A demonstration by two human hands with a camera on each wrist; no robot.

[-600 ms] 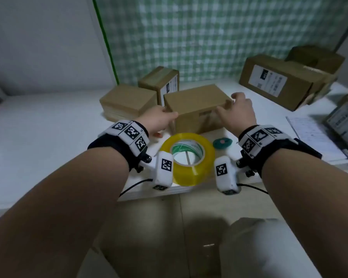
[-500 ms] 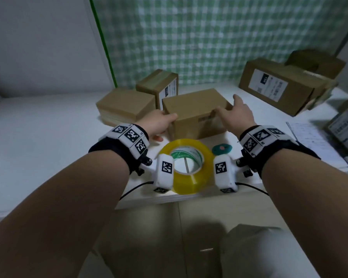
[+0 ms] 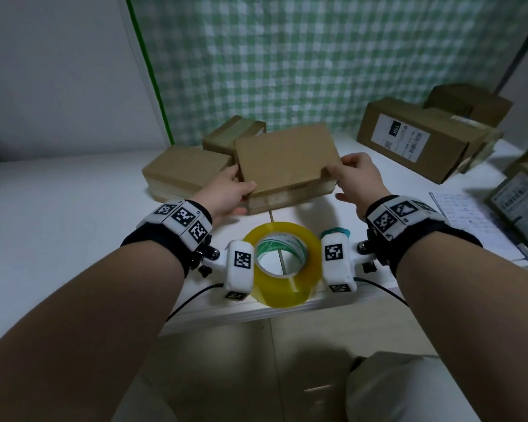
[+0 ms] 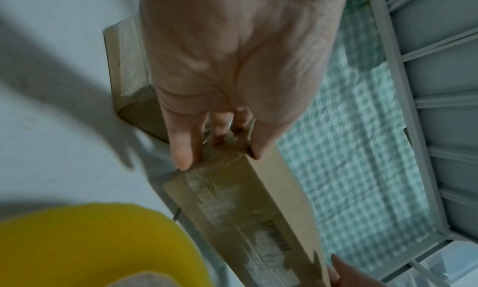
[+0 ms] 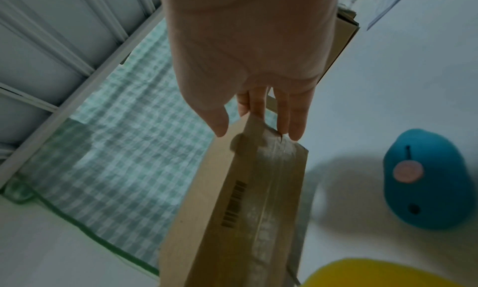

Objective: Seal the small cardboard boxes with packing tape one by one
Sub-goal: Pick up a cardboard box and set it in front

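- Cardboard box (image 3: 287, 161): tilted, held between both hands above the bench (image 3: 58, 214).
- Left hand (image 3: 226, 193): grips its left end.
- Right hand (image 3: 358, 181): grips its right end.
- Tape roll (image 3: 282, 263): just behind the wrists.

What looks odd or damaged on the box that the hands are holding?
The box, tilted between the left hand and right hand, already has wrinkled, cloudy old tape along its front face. That tape looks worn. I see no tear or spill.
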